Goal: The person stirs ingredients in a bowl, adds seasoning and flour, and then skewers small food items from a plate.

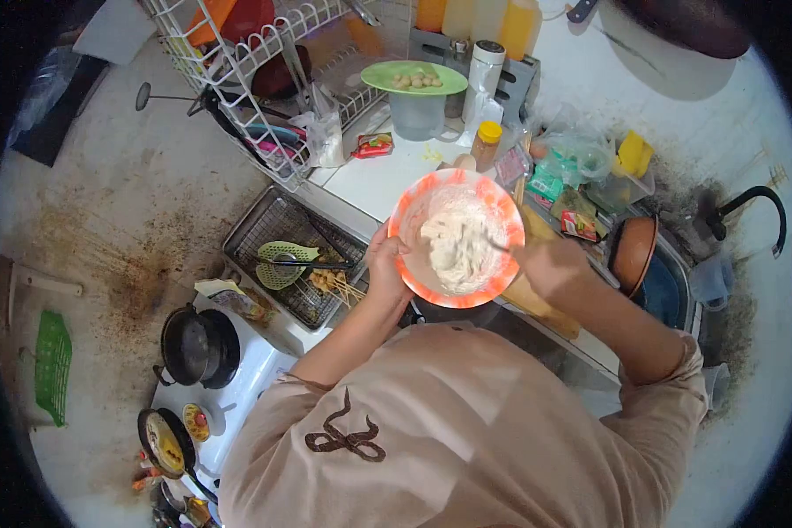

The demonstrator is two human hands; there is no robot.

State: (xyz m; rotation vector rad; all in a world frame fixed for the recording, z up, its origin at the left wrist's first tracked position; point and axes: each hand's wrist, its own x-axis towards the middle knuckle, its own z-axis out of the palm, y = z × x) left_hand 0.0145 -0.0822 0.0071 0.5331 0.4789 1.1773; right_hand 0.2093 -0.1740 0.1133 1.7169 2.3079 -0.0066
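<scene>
My left hand (385,266) grips the left rim of an orange-and-white bowl (401,209), held up in front of my chest with its inside facing me. A thick, pale, sticky batter (456,251) fills the middle of the bowl and smears up its wall. My right hand (547,268), blurred by motion, is closed at the right rim on a thin metal utensil (498,246). The utensil's far end dips into the batter, so whether it is a spoon or a fork is hidden.
Behind the bowl, a green plate of small balls (414,79) tops a clear container. Left are a wire-rack tray (264,220) with skewers and a green slotted spatula, and a stove with black pans (198,346). A sink (664,290) and a brown pot (632,255) lie right.
</scene>
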